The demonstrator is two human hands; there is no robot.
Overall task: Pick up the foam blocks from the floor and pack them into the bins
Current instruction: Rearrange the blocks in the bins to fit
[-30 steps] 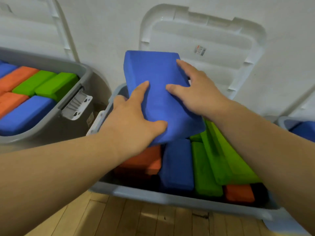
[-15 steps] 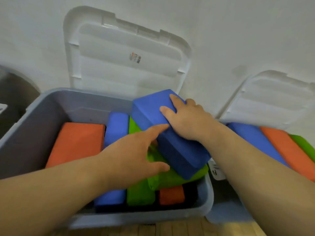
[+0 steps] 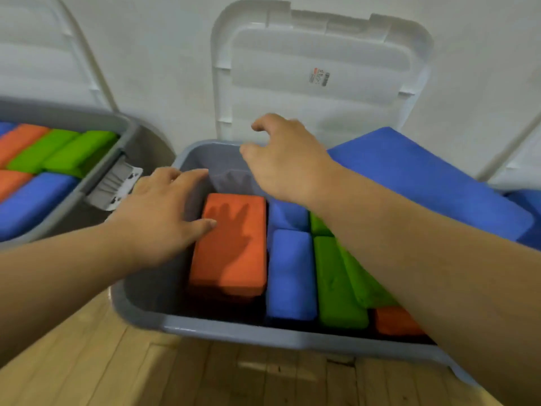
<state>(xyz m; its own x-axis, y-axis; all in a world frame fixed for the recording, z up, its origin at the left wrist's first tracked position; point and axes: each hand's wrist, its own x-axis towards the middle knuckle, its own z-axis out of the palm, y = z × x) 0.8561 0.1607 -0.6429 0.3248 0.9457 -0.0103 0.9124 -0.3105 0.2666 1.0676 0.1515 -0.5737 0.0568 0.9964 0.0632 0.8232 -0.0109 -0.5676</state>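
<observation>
Sitting far left, a grey bin (image 3: 74, 197) holds packed blocks (image 3: 61, 153). The left hand (image 3: 158, 218) hovers over the left rim of the middle bin (image 3: 234, 332), fingers straight, empty; the right hand (image 3: 287, 162), loosely curled, holds nothing. The blue block (image 3: 424, 177) lies tilted across that bin's right side.

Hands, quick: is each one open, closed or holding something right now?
Left hand: open, holding nothing.
Right hand: open, fingers loosely curled, holding nothing.

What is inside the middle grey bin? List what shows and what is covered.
Showing: an orange foam block, a blue block, green blocks, another orange block. The right forearm covers the contents beyond; anything underneath is hidden.
</observation>
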